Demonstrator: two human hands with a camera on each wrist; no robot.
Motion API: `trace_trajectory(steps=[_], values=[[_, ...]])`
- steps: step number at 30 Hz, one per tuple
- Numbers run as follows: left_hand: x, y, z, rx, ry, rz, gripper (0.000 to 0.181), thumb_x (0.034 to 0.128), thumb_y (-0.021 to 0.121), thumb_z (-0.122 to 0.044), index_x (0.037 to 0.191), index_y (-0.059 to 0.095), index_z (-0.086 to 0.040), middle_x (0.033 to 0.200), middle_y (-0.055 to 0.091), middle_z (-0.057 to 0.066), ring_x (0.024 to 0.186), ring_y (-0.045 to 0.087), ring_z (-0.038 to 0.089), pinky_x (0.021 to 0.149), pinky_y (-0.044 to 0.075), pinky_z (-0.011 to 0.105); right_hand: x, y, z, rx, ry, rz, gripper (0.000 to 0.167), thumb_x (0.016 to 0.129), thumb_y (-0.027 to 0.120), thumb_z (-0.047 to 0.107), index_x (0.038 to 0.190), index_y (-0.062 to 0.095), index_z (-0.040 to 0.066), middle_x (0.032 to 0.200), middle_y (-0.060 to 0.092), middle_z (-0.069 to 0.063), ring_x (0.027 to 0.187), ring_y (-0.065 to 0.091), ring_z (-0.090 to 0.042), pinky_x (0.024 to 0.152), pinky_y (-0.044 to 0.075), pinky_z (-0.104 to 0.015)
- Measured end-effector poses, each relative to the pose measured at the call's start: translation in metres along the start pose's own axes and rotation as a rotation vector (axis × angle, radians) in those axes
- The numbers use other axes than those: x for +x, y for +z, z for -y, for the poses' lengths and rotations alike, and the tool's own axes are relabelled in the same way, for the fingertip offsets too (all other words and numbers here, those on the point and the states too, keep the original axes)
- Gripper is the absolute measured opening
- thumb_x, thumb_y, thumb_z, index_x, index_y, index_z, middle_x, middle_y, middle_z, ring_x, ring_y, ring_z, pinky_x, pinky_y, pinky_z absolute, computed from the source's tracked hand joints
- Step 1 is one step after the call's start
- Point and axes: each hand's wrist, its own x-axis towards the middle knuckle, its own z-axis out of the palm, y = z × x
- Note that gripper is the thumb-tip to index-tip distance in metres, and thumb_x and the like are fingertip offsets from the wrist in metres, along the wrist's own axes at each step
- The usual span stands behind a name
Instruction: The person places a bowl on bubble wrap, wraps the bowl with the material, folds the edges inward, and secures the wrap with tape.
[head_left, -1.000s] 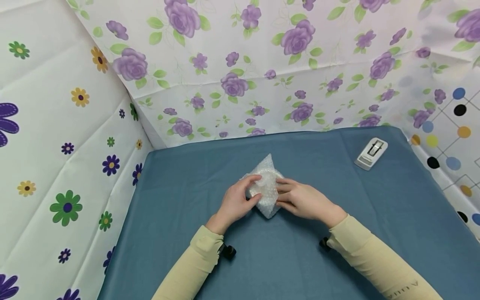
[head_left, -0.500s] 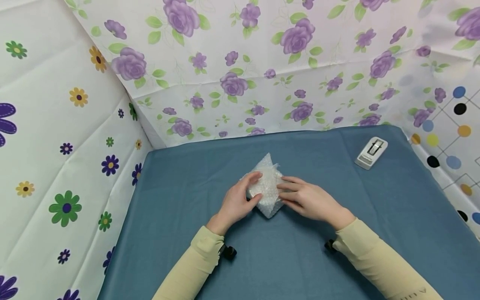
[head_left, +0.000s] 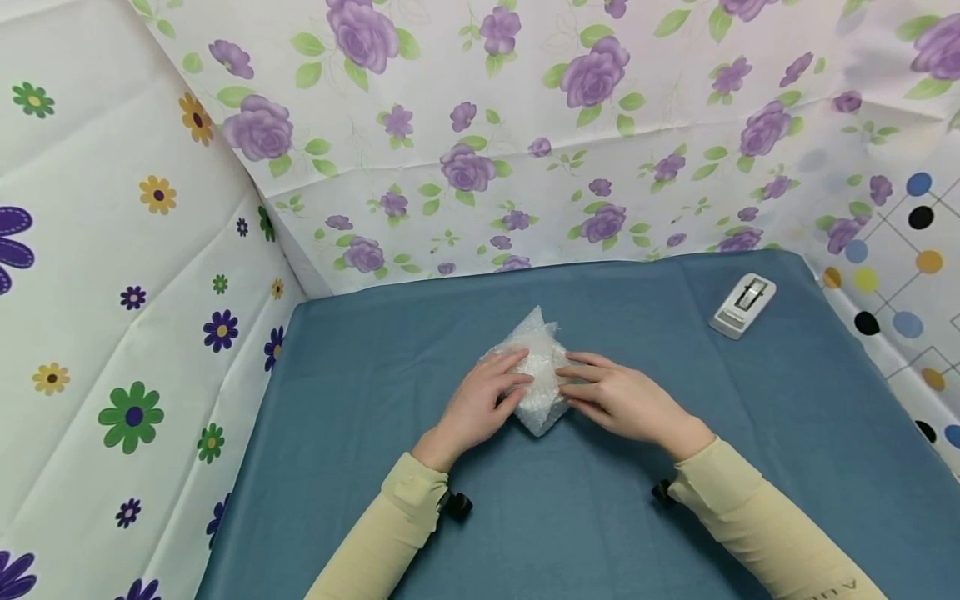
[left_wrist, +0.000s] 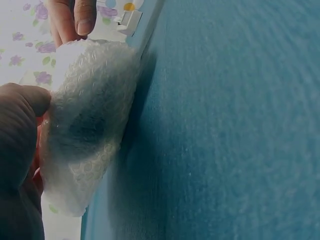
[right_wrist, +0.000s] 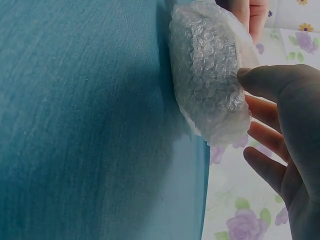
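A small parcel of bubble wrap (head_left: pixel 543 358) stands on the blue cloth near its middle, with a pointed flap of wrap at the far end. My left hand (head_left: pixel 471 406) lies on its left side, fingertips pressing on top and thumb at the near edge. From the right, the fingertips of my right hand (head_left: pixel 628 400) touch the parcel's edge. Through the bubble wrap (left_wrist: pixel 90 90) in the left wrist view a dark shape shows, too blurred to identify. In the right wrist view my thumb (right_wrist: pixel 260 82) touches the bubble wrap (right_wrist: pixel 207 75), with the other fingers spread behind.
At the back right lies a white plastic device (head_left: pixel 742 307) with a dark slot, possibly a tape dispenser. Blue cloth (head_left: pixel 360 358) covers the table. Flower-printed curtains (head_left: pixel 450 125) rise behind it and on the left; a dotted one (head_left: pixel 907 283) hangs at the right.
My right hand has drawn back slightly to the right, and a small flap of wrap has risen near the top. The left fingers have shifted further onto the top of the parcel.
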Motion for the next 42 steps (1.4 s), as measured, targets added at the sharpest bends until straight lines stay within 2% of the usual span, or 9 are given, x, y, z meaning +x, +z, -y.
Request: trace_trajectory(steps=[4, 8, 12, 18, 25, 42], values=[[0.0, -0.003, 0.004, 0.035, -0.011, 0.045, 0.029, 0.1118, 0.062, -0.026, 0.136, 0.076, -0.019, 0.172, 0.038, 0.008, 0.164, 0.018, 0.03, 0.13, 0.017, 0.053, 0.0, 0.0, -0.001, -0.001, 0.001, -0.001, 0.026, 0.101, 0.078, 0.018, 0.127, 0.081, 0.013, 0.146, 0.067, -0.006, 0.149, 0.048, -0.033, 0.112, 0.05, -0.049], [0.002, -0.008, 0.009, 0.047, -0.01, 0.111, 0.032, 0.1133, 0.058, -0.033, 0.139, 0.075, -0.026, 0.175, 0.029, 0.006, 0.165, 0.009, 0.033, 0.13, 0.012, 0.058, -0.001, 0.001, -0.001, -0.001, 0.006, 0.002, 0.026, 0.102, 0.077, 0.018, 0.127, 0.081, 0.013, 0.146, 0.067, -0.006, 0.149, 0.048, -0.032, 0.112, 0.05, -0.049], [0.005, -0.011, 0.014, 0.027, -0.018, 0.164, 0.033, 0.1135, 0.057, -0.037, 0.141, 0.074, -0.029, 0.177, 0.023, 0.006, 0.165, 0.008, 0.035, 0.129, 0.011, 0.061, -0.001, 0.0, -0.002, 0.001, 0.007, 0.007, 0.027, 0.102, 0.077, 0.018, 0.129, 0.08, 0.013, 0.146, 0.067, -0.006, 0.149, 0.048, -0.032, 0.112, 0.05, -0.049], [0.008, -0.013, 0.014, 0.014, -0.052, 0.199, 0.034, 0.1122, 0.057, -0.044, 0.14, 0.074, -0.033, 0.179, 0.018, 0.002, 0.165, 0.004, 0.032, 0.13, 0.009, 0.059, -0.002, 0.0, -0.003, 0.003, 0.006, 0.007, 0.027, 0.102, 0.077, 0.017, 0.128, 0.08, 0.014, 0.146, 0.067, -0.006, 0.149, 0.048, -0.032, 0.111, 0.05, -0.049], [0.01, -0.012, 0.013, -0.01, -0.083, 0.212, 0.041, 0.106, 0.062, -0.057, 0.138, 0.075, -0.034, 0.179, 0.016, -0.001, 0.166, 0.004, 0.03, 0.129, 0.012, 0.061, -0.001, -0.002, -0.003, 0.001, 0.008, 0.004, 0.028, 0.101, 0.078, 0.017, 0.129, 0.08, 0.014, 0.146, 0.067, -0.006, 0.148, 0.049, -0.033, 0.111, 0.051, -0.05], [0.012, -0.012, 0.011, 0.004, -0.102, 0.224, 0.048, 0.0986, 0.071, -0.062, 0.138, 0.075, -0.034, 0.18, 0.015, -0.002, 0.165, 0.007, 0.03, 0.127, 0.015, 0.064, -0.003, -0.001, -0.004, 0.009, -0.002, 0.003, 0.03, 0.101, 0.077, 0.016, 0.132, 0.079, 0.014, 0.147, 0.066, -0.007, 0.147, 0.05, -0.034, 0.11, 0.051, -0.05]])
